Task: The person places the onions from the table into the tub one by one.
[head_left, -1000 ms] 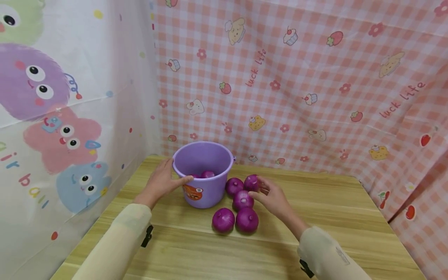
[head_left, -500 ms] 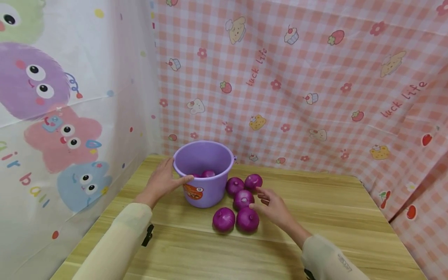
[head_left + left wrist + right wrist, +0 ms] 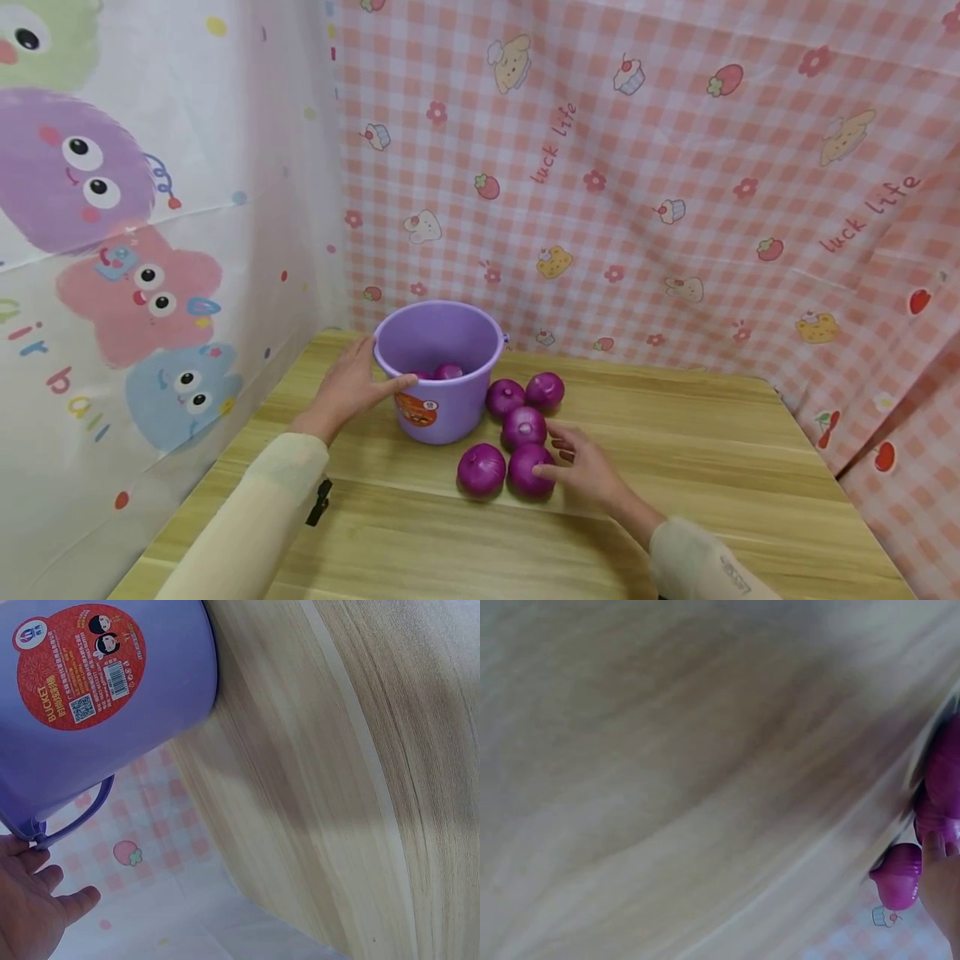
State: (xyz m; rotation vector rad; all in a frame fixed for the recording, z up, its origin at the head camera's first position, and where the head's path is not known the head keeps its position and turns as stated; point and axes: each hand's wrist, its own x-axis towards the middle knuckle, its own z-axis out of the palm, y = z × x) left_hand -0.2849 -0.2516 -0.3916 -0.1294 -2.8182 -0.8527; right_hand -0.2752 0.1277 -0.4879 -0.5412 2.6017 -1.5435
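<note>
Onions [image 3: 523,428] cluster between purple bucket [image 3: 461,410] and right grip [image 3: 581,468], checkered curtain [image 3: 637,142] behind

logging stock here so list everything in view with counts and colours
wood-grain table: one, light brown, foreground
round plastic bucket: one, purple, table's left
loose round onions: five, purple, bucket's right and front
bucketed onions: at least two, purple, inside
round printed sticker: one, red, bucket's front
curved plastic handle: one, purple, bucket's side
checked cloth: at least one, pink-white, behind
cartoon-print cloth: one, white, left
long sleeves: two, cream, both arms
small clip: at least one, black, beside left sleeve
left grip: one, bare hand, bucket's rim
right grip: one, bare hand, front-right onion
</note>
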